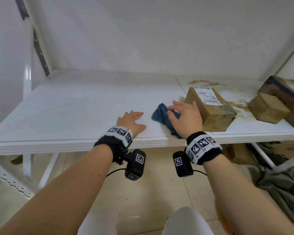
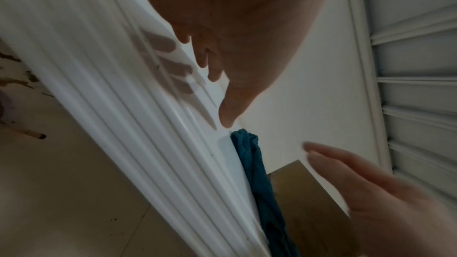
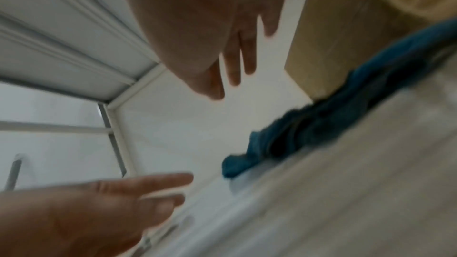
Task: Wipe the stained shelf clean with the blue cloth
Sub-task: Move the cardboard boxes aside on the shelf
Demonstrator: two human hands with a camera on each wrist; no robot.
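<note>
A crumpled blue cloth [image 1: 159, 114] [image 2: 257, 173] [image 3: 309, 124] lies near the front edge of the white shelf [image 1: 75, 107]. My right hand [image 1: 185, 116] [image 3: 210, 26] hovers just over it with straight, spread fingers; the right wrist view shows a gap between fingers and cloth. My left hand [image 1: 131, 121] [image 2: 235, 26] rests flat and open on the shelf, left of the cloth. Brown stains [image 1: 239, 107] smear the right part of the shelf, partly hidden by boxes.
A labelled cardboard box [image 1: 210, 109] stands right beside the cloth and my right hand. Two more boxes [image 1: 268, 107] sit at the far right. The shelf's back wall and a slotted upright [image 1: 39, 48] bound the space. Boxes and green fabric [image 1: 282, 184] lie below.
</note>
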